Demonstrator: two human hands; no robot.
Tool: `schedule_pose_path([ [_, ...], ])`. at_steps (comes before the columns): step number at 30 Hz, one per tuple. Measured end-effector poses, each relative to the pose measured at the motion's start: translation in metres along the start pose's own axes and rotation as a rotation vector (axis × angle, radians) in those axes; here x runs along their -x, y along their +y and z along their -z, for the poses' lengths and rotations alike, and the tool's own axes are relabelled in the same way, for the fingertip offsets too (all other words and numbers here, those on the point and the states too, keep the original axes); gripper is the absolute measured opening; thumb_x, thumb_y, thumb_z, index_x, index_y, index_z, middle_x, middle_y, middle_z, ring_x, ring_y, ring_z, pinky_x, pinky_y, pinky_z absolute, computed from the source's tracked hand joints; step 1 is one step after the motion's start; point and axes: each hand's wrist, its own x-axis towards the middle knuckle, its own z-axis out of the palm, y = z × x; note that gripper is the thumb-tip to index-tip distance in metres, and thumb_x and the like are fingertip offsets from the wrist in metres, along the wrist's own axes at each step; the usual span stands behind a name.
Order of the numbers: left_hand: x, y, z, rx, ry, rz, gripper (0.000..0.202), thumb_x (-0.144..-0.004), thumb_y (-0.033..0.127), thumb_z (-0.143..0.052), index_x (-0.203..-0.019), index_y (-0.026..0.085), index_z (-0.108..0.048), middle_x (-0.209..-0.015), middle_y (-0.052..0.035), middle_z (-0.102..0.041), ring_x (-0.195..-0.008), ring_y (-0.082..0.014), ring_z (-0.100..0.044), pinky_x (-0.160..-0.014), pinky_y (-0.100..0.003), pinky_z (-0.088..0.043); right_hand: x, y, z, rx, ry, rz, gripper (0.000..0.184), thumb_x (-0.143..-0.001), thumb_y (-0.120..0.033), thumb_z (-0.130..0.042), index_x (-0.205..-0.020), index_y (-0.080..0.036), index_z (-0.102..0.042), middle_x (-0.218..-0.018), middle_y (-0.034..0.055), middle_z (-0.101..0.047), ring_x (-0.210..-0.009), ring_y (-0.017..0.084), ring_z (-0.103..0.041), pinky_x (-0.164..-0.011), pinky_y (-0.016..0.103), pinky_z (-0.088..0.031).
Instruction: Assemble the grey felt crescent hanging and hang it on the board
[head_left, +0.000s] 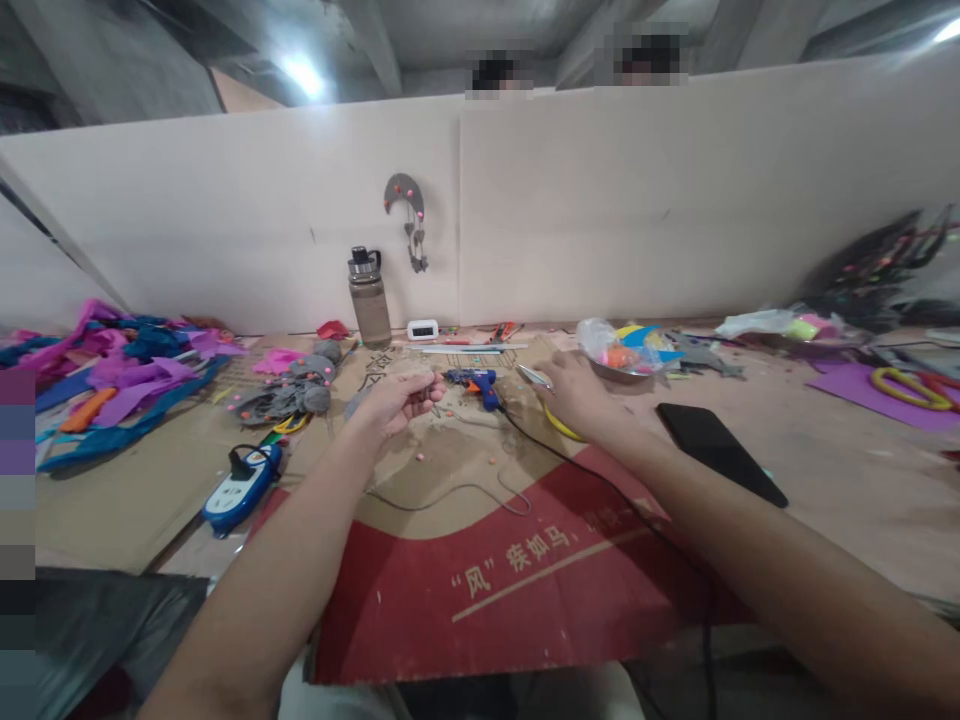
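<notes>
My left hand (403, 400) is closed above the cardboard, its thumb and fingers pressed together; whatever it pinches is too small to make out. Just right of those fingertips lies a blue glue gun (484, 385) with a black cord trailing toward me. My right hand (576, 392) is closed on a pair of scissors (562, 424), whose silver blades point left while a yellow handle shows below the palm. A grey cord (465, 487) curves loosely over the cardboard (480, 600) between my forearms, near some small pink beads.
At left are a power strip (244, 490), grey felt pieces (292, 390) and colourful cloth (127, 375). A bottle (370, 305) and a small clock (423, 330) stand by the partition (247, 220). A phone (720, 452) and a bagged bowl (626, 365) are at right.
</notes>
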Motion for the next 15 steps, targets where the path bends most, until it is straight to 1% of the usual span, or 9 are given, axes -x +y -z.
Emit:
schedule_pose_path([
  [1,0.000,-0.001,-0.001,-0.009,-0.012,0.003,0.013,-0.086,0.011,-0.056,-0.083,0.007,-0.067,-0.067,-0.0056,-0.067,-0.055,-0.0070,-0.063,-0.048,-0.012,-0.052,-0.005,-0.014,0.001,-0.107,0.057,-0.013,0.019,-0.086,-0.024,-0.052,-0.097,-0.016,-0.065,-0.100,0.0139,-0.066,-0.095,0.025,-0.060,-0.085,0.038,-0.044],
  [2,0.000,-0.002,-0.002,-0.016,-0.027,0.008,0.013,-0.086,0.011,-0.056,-0.084,0.007,-0.067,-0.069,-0.0061,-0.068,-0.056,-0.0075,-0.064,-0.049,-0.012,-0.052,-0.011,-0.030,0.001,-0.276,0.033,-0.013,0.021,-0.086,-0.027,-0.053,-0.100,-0.017,-0.065,-0.098,0.0102,-0.068,-0.089,0.021,-0.062,-0.080,0.035,-0.047],
  [4,0.000,-0.005,-0.004,-0.029,-0.068,0.023,0.013,-0.086,0.012,-0.056,-0.086,0.007,-0.068,-0.073,-0.0075,-0.070,-0.059,-0.0087,-0.065,-0.050,-0.013,-0.053,-0.022,-0.058,-0.003,-0.587,-0.035,-0.019,0.026,-0.085,-0.031,-0.054,-0.106,-0.018,-0.064,-0.091,0.0061,-0.069,-0.078,0.017,-0.062,-0.071,0.030,-0.049],
  [5,0.000,-0.006,-0.005,-0.035,-0.090,0.028,0.013,-0.086,0.013,-0.056,-0.087,0.007,-0.068,-0.074,-0.0083,-0.070,-0.060,-0.0092,-0.066,-0.050,-0.013,-0.053,-0.027,-0.069,-0.007,-0.686,-0.056,-0.029,0.028,-0.083,-0.030,-0.057,-0.107,-0.017,-0.064,-0.090,0.0053,-0.068,-0.075,0.015,-0.061,-0.069,0.029,-0.049],
  [7,0.000,-0.008,-0.006,-0.047,-0.130,0.026,0.014,-0.086,0.014,-0.056,-0.087,0.006,-0.068,-0.075,-0.0097,-0.071,-0.062,-0.0099,-0.067,-0.052,-0.013,-0.053,-0.034,-0.084,-0.017,-0.802,-0.070,-0.046,0.029,-0.079,-0.027,-0.061,-0.106,-0.017,-0.065,-0.089,0.0042,-0.068,-0.071,0.013,-0.060,-0.067,0.027,-0.049],
  [9,0.000,-0.010,-0.007,-0.057,-0.144,0.008,0.016,-0.087,0.014,-0.055,-0.086,0.006,-0.069,-0.075,-0.0109,-0.071,-0.062,-0.0104,-0.067,-0.053,-0.014,-0.054,-0.038,-0.089,-0.028,-0.860,-0.050,-0.068,0.027,-0.076,-0.024,-0.063,-0.101,-0.017,-0.066,-0.087,0.0036,-0.068,-0.072,0.012,-0.060,-0.067,0.026,-0.049],
  [11,0.001,-0.011,-0.008,-0.057,-0.141,-0.016,0.019,-0.088,0.014,-0.053,-0.087,0.006,-0.070,-0.075,-0.0117,-0.072,-0.062,-0.0108,-0.067,-0.055,-0.015,-0.054,-0.039,-0.088,-0.035,-0.896,-0.031,-0.091,0.024,-0.074,-0.024,-0.065,-0.097,-0.016,-0.067,-0.083,0.0034,-0.068,-0.073,0.013,-0.060,-0.068,0.026,-0.049],
  [15,0.002,-0.013,-0.011,-0.062,-0.128,-0.042,0.021,-0.089,0.015,-0.051,-0.089,0.005,-0.070,-0.075,-0.0124,-0.072,-0.063,-0.0121,-0.068,-0.057,-0.018,-0.055,-0.038,-0.087,-0.038,-0.943,-0.038,-0.132,0.020,-0.072,-0.025,-0.066,-0.089,-0.016,-0.067,-0.080,0.0031,-0.069,-0.071,0.013,-0.062,-0.068,0.027,-0.050],
])
